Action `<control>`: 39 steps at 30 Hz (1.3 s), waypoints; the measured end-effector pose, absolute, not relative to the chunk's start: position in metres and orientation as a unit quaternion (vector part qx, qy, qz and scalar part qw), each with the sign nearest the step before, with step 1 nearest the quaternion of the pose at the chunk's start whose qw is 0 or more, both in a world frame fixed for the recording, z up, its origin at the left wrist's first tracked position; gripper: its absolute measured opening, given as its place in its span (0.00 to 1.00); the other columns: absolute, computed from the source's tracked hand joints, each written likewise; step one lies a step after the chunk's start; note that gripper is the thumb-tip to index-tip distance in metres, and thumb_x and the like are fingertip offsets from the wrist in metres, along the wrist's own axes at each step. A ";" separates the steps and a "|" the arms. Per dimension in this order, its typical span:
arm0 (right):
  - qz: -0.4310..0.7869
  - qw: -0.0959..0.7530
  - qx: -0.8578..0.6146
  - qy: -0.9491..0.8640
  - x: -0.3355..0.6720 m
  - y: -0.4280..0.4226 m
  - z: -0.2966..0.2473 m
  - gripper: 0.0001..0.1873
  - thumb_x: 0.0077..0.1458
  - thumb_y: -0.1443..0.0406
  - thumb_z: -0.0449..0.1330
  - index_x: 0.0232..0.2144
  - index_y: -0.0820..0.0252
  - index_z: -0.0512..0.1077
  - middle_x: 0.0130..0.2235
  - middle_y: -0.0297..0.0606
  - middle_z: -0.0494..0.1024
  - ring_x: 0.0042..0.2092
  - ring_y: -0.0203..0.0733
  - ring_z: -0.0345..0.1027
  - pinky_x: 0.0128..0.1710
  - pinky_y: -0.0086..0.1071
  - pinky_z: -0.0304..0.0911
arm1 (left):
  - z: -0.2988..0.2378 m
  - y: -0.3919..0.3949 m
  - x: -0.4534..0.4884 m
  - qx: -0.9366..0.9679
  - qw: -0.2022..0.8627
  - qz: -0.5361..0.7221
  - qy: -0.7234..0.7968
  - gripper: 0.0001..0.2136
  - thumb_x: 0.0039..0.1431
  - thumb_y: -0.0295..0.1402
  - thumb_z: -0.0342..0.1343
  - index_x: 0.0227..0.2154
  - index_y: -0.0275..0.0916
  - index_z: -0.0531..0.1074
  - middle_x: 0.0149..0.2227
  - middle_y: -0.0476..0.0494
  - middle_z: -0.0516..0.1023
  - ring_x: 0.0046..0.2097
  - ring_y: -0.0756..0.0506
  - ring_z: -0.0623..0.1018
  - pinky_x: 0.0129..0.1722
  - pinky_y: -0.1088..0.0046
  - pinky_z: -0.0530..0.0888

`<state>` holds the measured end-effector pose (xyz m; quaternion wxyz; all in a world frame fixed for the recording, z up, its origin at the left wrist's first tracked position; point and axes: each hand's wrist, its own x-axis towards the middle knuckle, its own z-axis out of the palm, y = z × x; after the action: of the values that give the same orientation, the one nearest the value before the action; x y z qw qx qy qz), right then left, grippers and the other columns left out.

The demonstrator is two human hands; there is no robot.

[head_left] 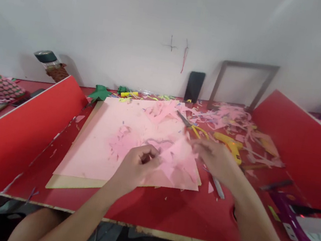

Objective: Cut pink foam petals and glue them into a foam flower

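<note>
Head view: my two bare hands are over one large, smooth pink sheet (82,157), which lies on a yellowish board (75,183) on the red tabletop (179,216). My left hand (139,159) is curled nearly closed, thumb and forefinger pinching the left edge of one thin, angular pink piece (178,159). That piece rests above the near right part of the sheet. My right hand (215,155) is loosely bent at its far right corner; blur keeps me from telling whether its fingers grip it.

Just beyond my right hand are one pair of yellow-handled scissors (196,130), metal blades pointing far left, and one yellow glue gun (236,148). Shredded pink strips (230,117) heap at the far right. One flat black phone (194,86) leans upright against the white wall (114,41), left of one grey rectangular frame (248,65). Two red panels, left (32,129) and right (301,149), flank the work.
</note>
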<state>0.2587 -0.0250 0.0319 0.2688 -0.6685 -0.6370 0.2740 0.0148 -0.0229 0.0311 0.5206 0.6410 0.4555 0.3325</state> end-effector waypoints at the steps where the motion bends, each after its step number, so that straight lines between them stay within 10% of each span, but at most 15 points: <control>1: 0.186 0.237 -0.708 -0.638 0.263 -0.010 0.027 0.17 0.64 0.64 0.51 0.44 0.59 0.78 0.41 0.42 0.82 0.39 0.43 0.75 0.39 0.31 0.64 | 0.026 -0.019 0.009 0.607 0.535 0.361 0.464 0.11 0.61 0.39 0.60 0.27 0.39 0.70 0.21 0.55 0.61 0.23 0.53 0.60 0.25 0.75 0.57; 4: 0.052 0.089 -0.760 -0.642 0.266 0.031 0.009 0.19 0.63 0.69 0.51 0.51 0.68 0.75 0.51 0.56 0.78 0.53 0.53 0.72 0.50 0.37 0.62 | 0.014 -0.009 -0.001 0.500 0.575 0.438 0.476 0.13 0.60 0.41 0.62 0.26 0.39 0.69 0.19 0.56 0.62 0.21 0.54 0.61 0.23 0.77 0.58; 12: 0.021 0.071 -0.769 -0.635 0.253 0.065 -0.005 0.21 0.64 0.65 0.53 0.56 0.72 0.66 0.45 0.59 0.79 0.48 0.57 0.74 0.44 0.39 0.64 | 0.012 -0.008 0.000 0.412 0.632 0.472 0.455 0.13 0.53 0.40 0.67 0.25 0.36 0.73 0.30 0.48 0.78 0.23 0.55 0.68 0.25 0.79 0.65; 17: 0.068 0.296 -0.765 -0.568 0.273 0.038 0.019 0.30 0.56 0.61 0.62 0.59 0.63 0.65 0.38 0.47 0.79 0.39 0.52 0.74 0.39 0.41 0.66 | 0.014 -0.013 0.003 0.454 0.609 0.464 0.456 0.12 0.56 0.39 0.65 0.24 0.36 0.74 0.22 0.50 0.73 0.22 0.55 0.65 0.25 0.79 0.62; 23: 0.436 0.619 -0.490 -0.433 0.235 -0.077 0.016 0.19 0.53 0.53 0.67 0.45 0.50 0.71 0.26 0.29 0.69 0.27 0.39 0.68 0.33 0.38 0.72 | 0.019 -0.018 0.012 0.449 0.626 0.473 0.429 0.14 0.56 0.37 0.66 0.22 0.37 0.70 0.21 0.53 0.69 0.21 0.56 0.63 0.24 0.78 0.59; 30: 0.567 0.612 -0.372 -0.407 0.184 -0.157 -0.036 0.15 0.54 0.44 0.62 0.41 0.37 0.74 0.22 0.35 0.72 0.21 0.46 0.70 0.27 0.43 0.73 | 0.026 -0.020 0.026 0.432 0.640 0.487 0.407 0.12 0.57 0.38 0.65 0.25 0.37 0.73 0.22 0.51 0.70 0.23 0.55 0.65 0.25 0.79 0.63; 39: 0.545 0.568 -0.488 -0.377 0.172 -0.175 -0.028 0.33 0.47 0.34 0.61 0.44 0.47 0.66 0.28 0.33 0.73 0.26 0.43 0.69 0.27 0.37 0.68 | 0.049 -0.039 0.039 0.394 0.672 0.492 0.390 0.13 0.52 0.38 0.68 0.25 0.39 0.69 0.24 0.51 0.73 0.28 0.50 0.73 0.24 0.78 0.71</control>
<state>0.1716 -0.1749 -0.0279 0.5681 -0.4880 -0.3773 0.5448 0.0387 -0.0392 0.0492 0.6716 0.3944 0.3896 0.4916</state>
